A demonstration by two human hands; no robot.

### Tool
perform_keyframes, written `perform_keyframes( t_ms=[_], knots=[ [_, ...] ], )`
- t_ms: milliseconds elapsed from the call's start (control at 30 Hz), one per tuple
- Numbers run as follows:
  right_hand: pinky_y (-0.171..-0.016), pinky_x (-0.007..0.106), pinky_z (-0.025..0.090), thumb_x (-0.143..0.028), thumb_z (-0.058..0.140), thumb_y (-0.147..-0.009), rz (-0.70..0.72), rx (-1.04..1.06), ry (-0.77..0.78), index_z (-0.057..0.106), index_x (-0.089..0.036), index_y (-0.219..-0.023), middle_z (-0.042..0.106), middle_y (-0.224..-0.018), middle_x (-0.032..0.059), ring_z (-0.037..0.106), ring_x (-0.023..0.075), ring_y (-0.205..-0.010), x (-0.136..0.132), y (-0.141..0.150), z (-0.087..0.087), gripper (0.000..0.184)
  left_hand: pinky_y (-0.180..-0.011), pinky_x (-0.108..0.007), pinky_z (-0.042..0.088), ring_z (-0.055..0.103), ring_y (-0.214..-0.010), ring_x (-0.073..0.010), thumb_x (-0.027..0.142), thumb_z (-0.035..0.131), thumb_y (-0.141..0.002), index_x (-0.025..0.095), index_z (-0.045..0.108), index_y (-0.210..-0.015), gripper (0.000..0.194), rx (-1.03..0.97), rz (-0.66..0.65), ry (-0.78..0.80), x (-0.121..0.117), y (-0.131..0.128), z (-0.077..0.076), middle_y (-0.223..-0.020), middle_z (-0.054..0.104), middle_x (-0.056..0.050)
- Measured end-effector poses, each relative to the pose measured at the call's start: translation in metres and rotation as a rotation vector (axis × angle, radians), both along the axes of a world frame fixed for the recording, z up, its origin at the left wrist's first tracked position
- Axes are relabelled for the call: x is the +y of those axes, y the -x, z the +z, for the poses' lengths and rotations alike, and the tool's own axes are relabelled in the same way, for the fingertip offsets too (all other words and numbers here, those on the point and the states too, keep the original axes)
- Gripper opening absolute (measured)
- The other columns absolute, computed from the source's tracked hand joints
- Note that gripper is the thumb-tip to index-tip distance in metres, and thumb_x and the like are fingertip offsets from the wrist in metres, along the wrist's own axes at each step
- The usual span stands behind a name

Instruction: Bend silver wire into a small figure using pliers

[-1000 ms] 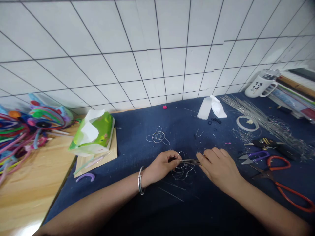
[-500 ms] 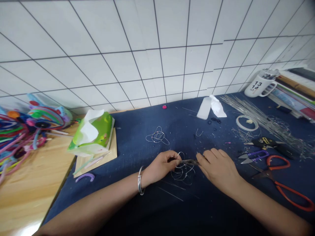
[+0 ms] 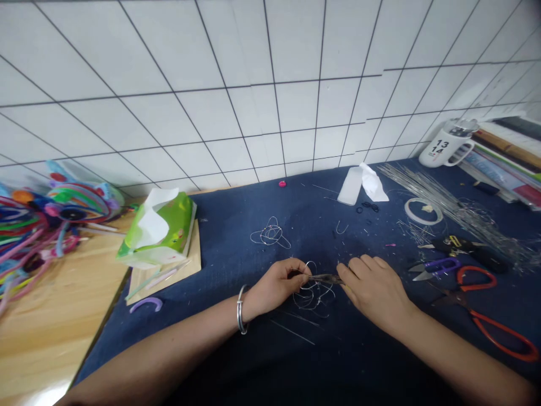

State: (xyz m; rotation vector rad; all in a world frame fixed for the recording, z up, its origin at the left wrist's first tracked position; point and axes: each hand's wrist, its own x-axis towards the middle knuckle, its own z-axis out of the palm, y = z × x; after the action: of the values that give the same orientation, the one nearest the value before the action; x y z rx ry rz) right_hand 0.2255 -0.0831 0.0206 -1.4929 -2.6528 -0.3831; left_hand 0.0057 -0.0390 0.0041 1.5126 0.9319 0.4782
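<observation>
Head view. Left hand [image 3: 281, 285]: thumb and fingertips pinched together on one edge of the wire loops [image 3: 313, 296]. Right hand [image 3: 374, 287]: fingers curled round the handles of small pliers [image 3: 324, 278], mostly hidden by the grip. Pliers point left, tips at the left fingertips; can't tell whether the tips bite wire.

Wire loops sit between the two hands, left side at the left fingers, rest hanging right and toward the wearer, below the pliers. Right hand apart from the loops. Can't tell if their lower part touches the cloth [image 3: 228, 225].

A second wire tangle [image 3: 271, 233] lies on the cloth beyond the left hand, clear of it. Straight wire bits [image 3: 293, 332] on the wearer's side of the loops. U-shaped wire [image 3: 342, 230] beyond the right hand. To the right hand's right: purple snips [image 3: 443, 266], red-handled scissors [image 3: 504, 336]. Bracelet [image 3: 240, 310] on left wrist.
</observation>
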Motion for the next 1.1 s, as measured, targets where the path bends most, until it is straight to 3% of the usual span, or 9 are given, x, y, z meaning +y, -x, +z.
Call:
perform_keyframes(
  t_ms=[300,600,867,1100],
  knots=[
    [-0.062,0.030,0.025,-0.026,0.046,-0.081,-0.005,0.055,-0.020,0.057,-0.020,-0.095,0.049,-0.072,0.0025,0.042,0.0158,-0.070,0.002,0.000,0.001,0.018,-0.057,-0.022,0.039,0.044,-0.056,-0.0082,0.024,0.047,-0.081,0.015,0.057,-0.082,0.014,0.008,0.004,0.019,0.000,0.000,0.001,-0.064,0.050,0.002],
    [-0.067,0.030,0.027,-0.029,0.051,-0.079,-0.118,0.132,0.032,0.055,-0.021,-0.096,0.050,-0.079,0.0029,0.042,0.0170,-0.076,0.011,-0.020,0.010,0.019,-0.058,-0.022,0.042,0.048,-0.061,-0.0089,0.027,0.048,-0.081,0.016,0.057,-0.085,0.015,0.007,0.070,0.017,0.000,0.000,-0.001,-0.078,0.055,-0.001],
    [-0.070,0.031,0.029,-0.028,0.050,-0.079,-0.025,0.132,0.072,0.055,-0.022,-0.094,0.052,-0.084,0.0032,0.043,0.0168,-0.079,0.008,-0.026,0.024,0.017,-0.057,-0.021,0.042,0.049,-0.061,-0.0092,0.026,0.047,-0.081,0.016,0.056,-0.085,0.014,0.037,0.083,0.019,0.001,-0.002,0.001,-0.077,0.055,-0.001],
    [-0.074,0.033,0.030,-0.025,0.052,-0.077,-0.030,0.072,0.123,0.054,-0.022,-0.097,0.053,-0.089,0.0038,0.044,0.0191,-0.082,0.007,-0.019,0.019,0.021,-0.057,-0.021,0.042,0.049,-0.060,-0.0094,0.025,0.046,-0.081,0.016,0.056,-0.084,0.014,0.070,0.064,-0.004,0.000,-0.002,0.004,-0.075,0.056,0.000]
  ],
)
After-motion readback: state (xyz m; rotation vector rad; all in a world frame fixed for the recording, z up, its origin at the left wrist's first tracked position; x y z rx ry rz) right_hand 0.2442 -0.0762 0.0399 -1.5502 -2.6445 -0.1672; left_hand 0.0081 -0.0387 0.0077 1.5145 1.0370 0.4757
